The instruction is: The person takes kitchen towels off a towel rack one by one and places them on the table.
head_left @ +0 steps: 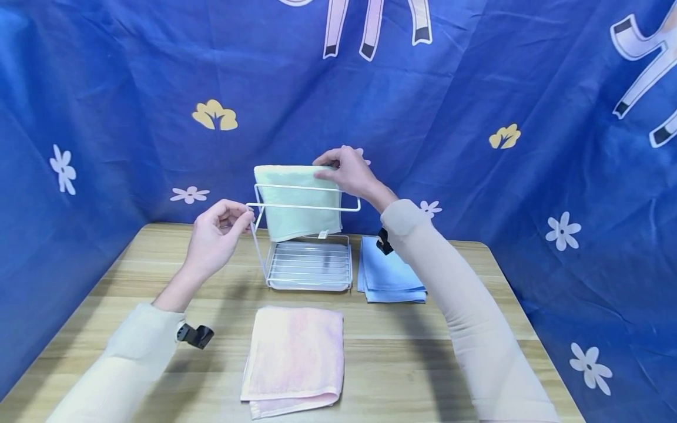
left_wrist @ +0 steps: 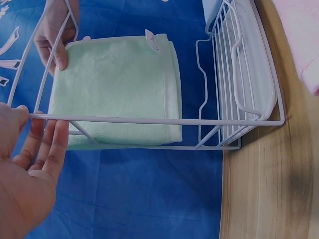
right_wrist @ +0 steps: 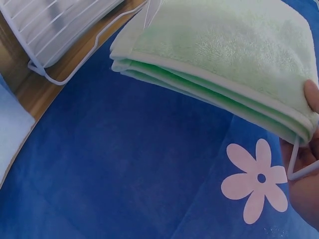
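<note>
A white wire rack stands on the table, with a shallow white tray at its base. My left hand pinches the rack's upper left corner between thumb and fingers; the left wrist view shows its fingers at the bar. A folded pale green towel hangs upright at the rack's top, both upper bars crossing in front of it in the head view. My right hand grips its upper right corner, thumb on the near face. The towel's layered edge shows in the right wrist view.
A folded pink towel lies on the wooden table in front of the rack. Right of the rack lies a folded blue cloth, partly behind my right forearm. A blue patterned curtain closes in the back and sides.
</note>
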Tool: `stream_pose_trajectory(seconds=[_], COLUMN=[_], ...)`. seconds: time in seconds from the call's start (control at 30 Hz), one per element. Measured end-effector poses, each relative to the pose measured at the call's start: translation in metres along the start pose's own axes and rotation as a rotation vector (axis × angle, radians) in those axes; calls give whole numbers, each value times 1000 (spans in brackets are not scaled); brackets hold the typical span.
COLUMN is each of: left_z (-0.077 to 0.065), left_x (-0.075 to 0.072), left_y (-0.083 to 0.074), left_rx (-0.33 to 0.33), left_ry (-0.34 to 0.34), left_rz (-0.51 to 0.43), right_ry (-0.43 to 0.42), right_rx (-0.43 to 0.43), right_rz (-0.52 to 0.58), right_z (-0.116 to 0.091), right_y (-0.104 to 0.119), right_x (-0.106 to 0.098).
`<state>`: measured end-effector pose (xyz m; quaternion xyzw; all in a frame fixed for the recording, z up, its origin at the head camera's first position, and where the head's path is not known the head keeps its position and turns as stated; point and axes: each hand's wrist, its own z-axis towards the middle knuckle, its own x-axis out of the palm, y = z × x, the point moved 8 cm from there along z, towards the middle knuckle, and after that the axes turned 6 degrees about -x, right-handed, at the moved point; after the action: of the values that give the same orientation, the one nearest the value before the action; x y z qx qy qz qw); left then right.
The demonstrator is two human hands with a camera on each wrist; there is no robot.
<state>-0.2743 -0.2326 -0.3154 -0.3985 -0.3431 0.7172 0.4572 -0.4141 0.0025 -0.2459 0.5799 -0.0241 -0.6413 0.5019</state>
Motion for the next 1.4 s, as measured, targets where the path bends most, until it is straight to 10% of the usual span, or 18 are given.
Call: stream_pose_trajectory(seconds=[1.4], left_z=[-1], left_x=[0], left_y=[-3], left_rx=[1], left_ry=[4], left_rz=[-6], right_ry=[-328], right_rx=[-151], right_rz=[147], right_z=[-26], right_y=[24], right_x=[-98])
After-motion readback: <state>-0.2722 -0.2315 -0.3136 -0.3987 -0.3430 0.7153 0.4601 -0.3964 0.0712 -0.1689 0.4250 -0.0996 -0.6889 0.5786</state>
